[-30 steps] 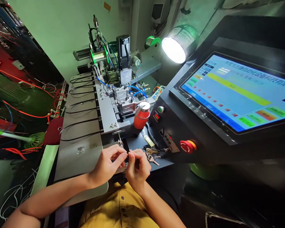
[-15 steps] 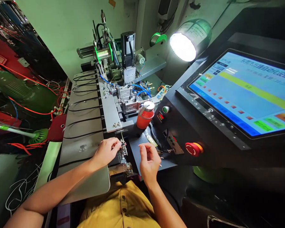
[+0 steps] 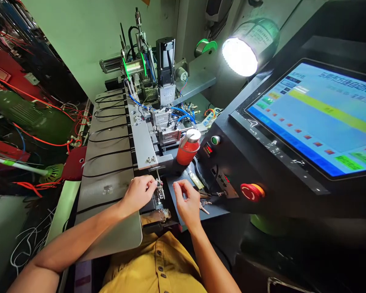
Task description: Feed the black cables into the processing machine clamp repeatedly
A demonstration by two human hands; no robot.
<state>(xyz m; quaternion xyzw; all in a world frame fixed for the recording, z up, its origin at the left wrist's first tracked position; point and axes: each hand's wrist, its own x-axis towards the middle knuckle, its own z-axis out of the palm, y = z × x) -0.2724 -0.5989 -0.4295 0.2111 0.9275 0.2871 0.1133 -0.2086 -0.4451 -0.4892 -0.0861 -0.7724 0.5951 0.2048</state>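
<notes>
My left hand (image 3: 141,191) is at the left side of a small metal fixture (image 3: 160,190), its thumb and forefinger pinched together at the fixture's edge. What the pinch holds, if anything, is too small to make out. A black cable (image 3: 106,173) crosses the grey metal plate (image 3: 110,221) under my left forearm. My right hand (image 3: 187,201) hovers just right of the fixture, apart from it, with fingers curled and thumb tip near the forefinger. Anything between those fingertips cannot be made out. Below the fixture sits a brownish metal block (image 3: 154,217).
A red bottle (image 3: 188,149) with a silvery cap stands behind my right hand. Keys (image 3: 204,206) lie beside that hand. To the right are a red emergency-stop button (image 3: 251,192) and a touchscreen (image 3: 323,122). A lit lamp (image 3: 240,57) shines above. Pneumatic cylinders (image 3: 167,132) and a wire spool (image 3: 134,67) stand behind.
My right hand has moved a little left and up, closer to the fixture, showing more of the keys. My left hand stays almost in place. The whole view has shifted slightly.
</notes>
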